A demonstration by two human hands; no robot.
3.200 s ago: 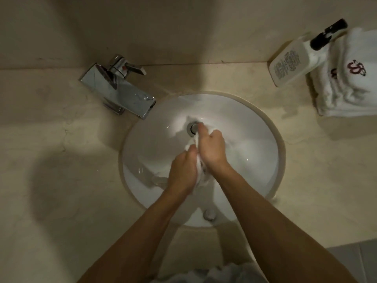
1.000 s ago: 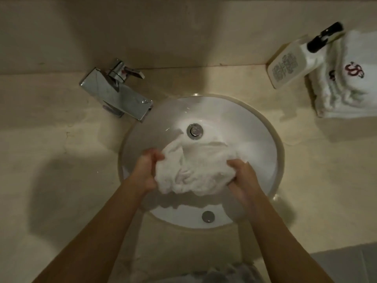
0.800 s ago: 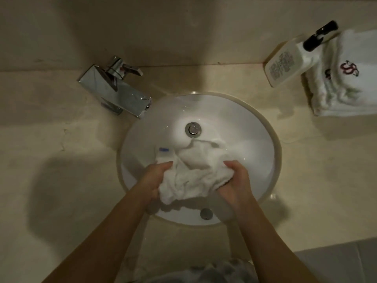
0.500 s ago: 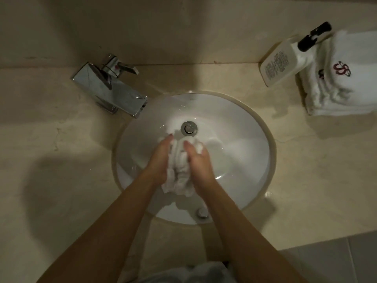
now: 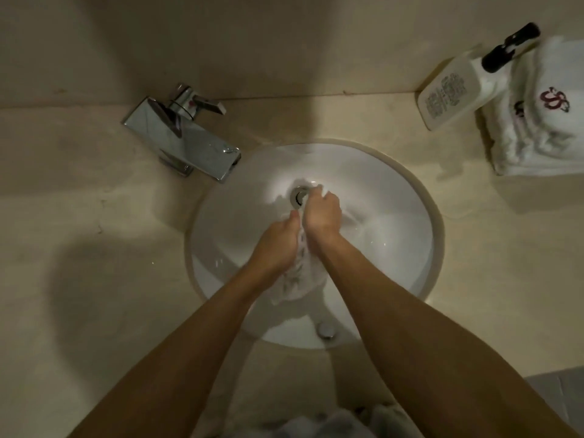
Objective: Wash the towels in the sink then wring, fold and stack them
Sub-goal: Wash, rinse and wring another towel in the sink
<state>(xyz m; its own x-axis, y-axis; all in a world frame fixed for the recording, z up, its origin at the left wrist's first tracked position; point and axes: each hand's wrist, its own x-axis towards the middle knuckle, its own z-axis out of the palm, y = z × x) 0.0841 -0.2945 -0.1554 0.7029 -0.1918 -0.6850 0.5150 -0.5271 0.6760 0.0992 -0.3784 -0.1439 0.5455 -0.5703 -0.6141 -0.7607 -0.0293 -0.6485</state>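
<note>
Both hands kept a tight grip on 1 white towel [image 5: 297,273] inside the round white sink [image 5: 407,222]: the left hand [image 5: 278,245] was curled round the bunched cloth on its near side, and the right hand [image 5: 322,213] was curled round it a little farther in, its fingertips [image 5: 328,195] reaching just beside the metal drain [image 5: 298,196]. The 2 hands were pressed close together, touching or nearly so, with the towel squeezed into a narrow roll between them; its loose end spilled out below the wrists toward the near wall of the basin. A small round overflow fitting [image 5: 325,330] sat low on that near wall. The sink was set into a beige counter [image 5: 94,248]. A chrome faucet [image 5: 186,143] stood at the back left of the basin, its spout angled toward the bowl. At the back right corner of the counter a white pump bottle [image 5: 455,96] with a black pump head leaned against a stack of folded white towels [image 5: 543,128], the top one bearing a dark red embroidered mark. More pale cloth [image 5: 331,422] showed blurred at the bottom edge, between the forearms.
</note>
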